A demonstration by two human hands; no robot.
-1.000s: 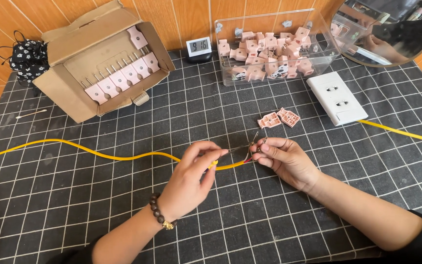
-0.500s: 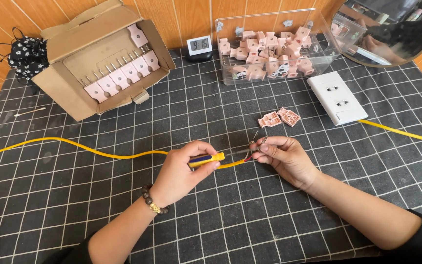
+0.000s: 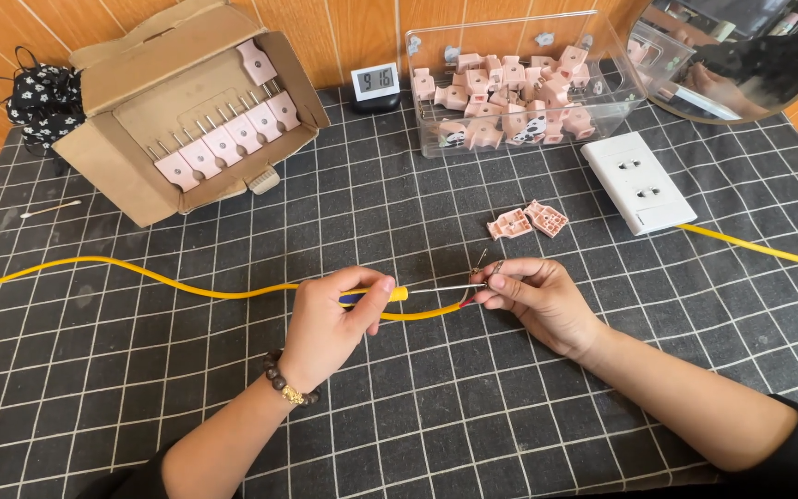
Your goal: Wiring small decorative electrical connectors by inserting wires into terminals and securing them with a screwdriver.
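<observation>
The yellow-and-blue-handled screwdriver [image 3: 390,295] lies level over the middle of the desk [image 3: 417,416], its handle gripped in the closed left hand [image 3: 330,323], thumb pressed along the top. Its thin metal shaft points to the right, with the tip at the fingertips of the right hand [image 3: 538,296]. That right hand is pinched shut on the stripped end of a long yellow electrical cable [image 3: 140,274], where small bare wire ends stick up between thumb and forefinger. The cable curves beneath the screwdriver and trails off across the dark grid-patterned mat to the left edge. Just beyond the right hand lie two small pink plastic plug halves [image 3: 528,221], open side up. Farther right sits a white rectangular wall socket [image 3: 637,181], from which another stretch of yellow cable runs to the right edge. At the back stand a clear plastic bin of pink plugs [image 3: 519,88], a small digital clock [image 3: 374,83], and an open cardboard box [image 3: 187,111] holding a row of pink plugs.
</observation>
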